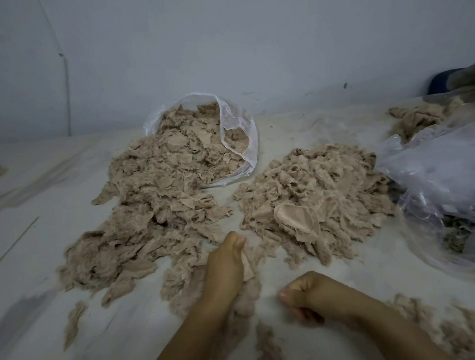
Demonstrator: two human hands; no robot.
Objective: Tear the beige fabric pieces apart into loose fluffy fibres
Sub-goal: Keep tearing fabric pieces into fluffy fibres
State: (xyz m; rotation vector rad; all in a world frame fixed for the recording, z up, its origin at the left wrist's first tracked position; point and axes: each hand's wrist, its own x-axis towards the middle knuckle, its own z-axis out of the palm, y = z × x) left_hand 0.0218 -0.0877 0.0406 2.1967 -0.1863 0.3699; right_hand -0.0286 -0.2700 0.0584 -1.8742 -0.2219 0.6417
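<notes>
A big heap of beige fabric pieces [158, 204] spills from a clear plastic bag [240, 128] across the white table. A second beige heap [315, 199] lies to its right. My left hand [226, 267] grips a beige fabric piece [250, 260] at the near edge of the left heap, thumb pointing away from me. My right hand [306, 294] is curled into a fist just to the right; whether it pinches any fibre is unclear. Loose fluffy fibres [459, 330] lie by my right forearm.
Crumpled clear plastic bags [448, 178] cover the right side of the white table [53, 282]. More beige scraps [417, 118] sit at the back right near a dark blue object [440, 81]. A thin stick [12, 245] lies at the left. A grey wall rises behind.
</notes>
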